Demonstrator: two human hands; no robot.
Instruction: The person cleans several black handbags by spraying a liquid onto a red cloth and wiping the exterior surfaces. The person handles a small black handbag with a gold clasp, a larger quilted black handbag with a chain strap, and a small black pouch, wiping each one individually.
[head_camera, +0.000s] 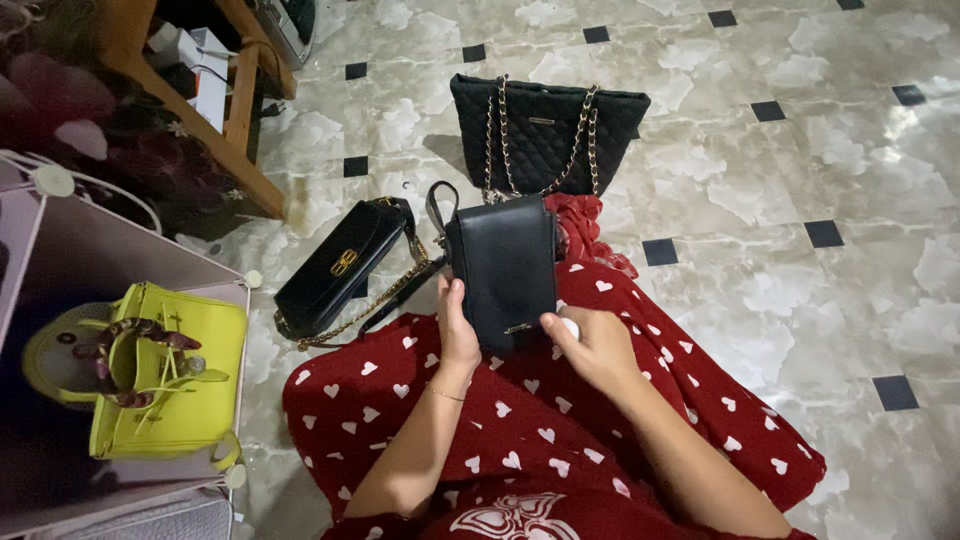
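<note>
The left hand (458, 335) is gripping the left edge of a small black leather rectangular bag (503, 268), which is standing upright on the lap over a red heart-print skirt (520, 430). The right hand (592, 345) is touching the bag's lower right corner, fingers curled around a small white object (571, 327). A black flap bag with a gold clasp (338, 268) is lying on the marble floor (760, 180) just left; a quilted black chain-strap tote (545, 130) is sitting beyond, and a lime-green handbag (165, 385) is resting far left
</note>
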